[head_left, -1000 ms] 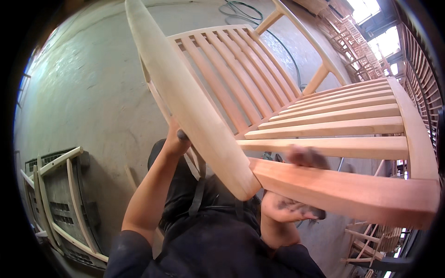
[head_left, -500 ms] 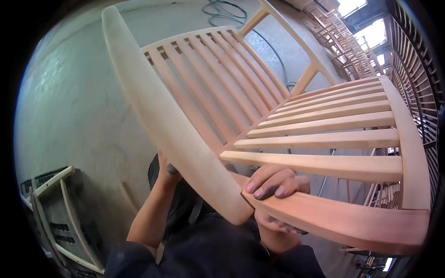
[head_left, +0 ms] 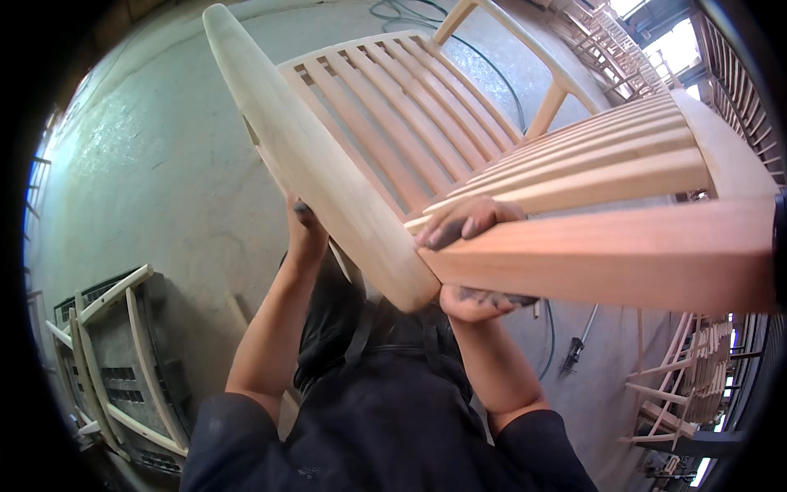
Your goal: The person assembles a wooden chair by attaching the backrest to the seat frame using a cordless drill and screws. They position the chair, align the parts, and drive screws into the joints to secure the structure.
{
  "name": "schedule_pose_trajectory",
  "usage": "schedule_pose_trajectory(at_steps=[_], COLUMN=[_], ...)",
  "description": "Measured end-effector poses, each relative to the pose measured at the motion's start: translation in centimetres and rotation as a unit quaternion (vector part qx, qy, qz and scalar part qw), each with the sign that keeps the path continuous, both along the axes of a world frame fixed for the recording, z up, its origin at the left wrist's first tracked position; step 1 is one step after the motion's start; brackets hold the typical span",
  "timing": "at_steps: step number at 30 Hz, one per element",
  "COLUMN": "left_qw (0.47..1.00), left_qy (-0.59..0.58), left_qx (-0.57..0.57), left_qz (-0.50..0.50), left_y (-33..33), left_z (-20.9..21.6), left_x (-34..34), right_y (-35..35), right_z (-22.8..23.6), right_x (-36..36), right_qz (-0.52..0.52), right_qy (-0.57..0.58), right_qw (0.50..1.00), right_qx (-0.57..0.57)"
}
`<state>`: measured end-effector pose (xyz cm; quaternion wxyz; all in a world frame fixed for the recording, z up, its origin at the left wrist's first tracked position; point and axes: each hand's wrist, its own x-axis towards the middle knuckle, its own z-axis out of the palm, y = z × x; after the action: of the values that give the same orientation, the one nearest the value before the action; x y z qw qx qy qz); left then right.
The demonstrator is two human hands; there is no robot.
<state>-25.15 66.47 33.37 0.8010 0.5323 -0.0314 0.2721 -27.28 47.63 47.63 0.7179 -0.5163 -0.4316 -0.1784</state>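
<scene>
Before me an unpainted, pale wooden armchair is held at a tilt. Its near armrest point(head_left: 328, 180) slants from the upper left down to the middle. My left hand point(head_left: 305, 225) is closed on the armrest's left edge, dark thumb showing and its other fingers hidden. A thick pinkish back post point(head_left: 607, 254) meets the lower end of the armrest. Around that post, close to the joint, my right hand point(head_left: 479, 220) is wrapped, fingers over the top and dark-smudged palm beneath. Seat slats point(head_left: 385, 123) lie beyond the armrest, and back slats point(head_left: 607, 164) run off to the right.
A dark crate with wooden frame pieces point(head_left: 135, 353) stands on the floor at lower left. A hose point(head_left: 500, 74) curls across the floor behind the chair. Stacked wooden frames point(head_left: 697, 369) stand at lower right, near a thin metal tool point(head_left: 578, 344) on the floor.
The chair has turned, its back post swinging up and nearer on the right. The armrest's lower end has risen. Both hands keep their grip, the right moving up with the post.
</scene>
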Motion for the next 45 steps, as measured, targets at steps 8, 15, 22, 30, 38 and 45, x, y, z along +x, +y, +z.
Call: schedule_pose_trajectory(at_steps=[8,15,22,30,38,45], left_qw=[0.996,0.967,0.941,0.979,0.976,0.938], left_qy=[0.007,0.005,0.037,0.147,0.126,0.161], left_qx=[0.089,0.251,0.326,0.141,0.176,0.291], left_qz=[0.004,0.055,0.083,-0.03,0.02,0.096], left_y=[0.2,-1.9,-2.3,-0.9,-0.1,-0.9], left_z=[0.4,1.1,1.1,1.7,-3.1,-4.1], left_x=[-0.7,-4.7,-6.0,-5.3,-5.4,-6.4], right_y=[1.2,-2.9,2.7,6.9,8.2,7.3], right_z=[-1.6,-16.4,-23.6,-19.5,-18.8,-18.1], right_x=[0.6,-1.2,2.8,5.4,4.4,2.8], right_qz=[-0.063,-0.332,0.213,0.23,0.08,0.164], right_qy=[0.059,0.239,0.637,0.582,0.625,0.628], right_qw=[0.996,0.912,0.68,0.672,0.693,0.629], right_qx=[-0.004,0.023,0.295,0.396,0.351,0.427])
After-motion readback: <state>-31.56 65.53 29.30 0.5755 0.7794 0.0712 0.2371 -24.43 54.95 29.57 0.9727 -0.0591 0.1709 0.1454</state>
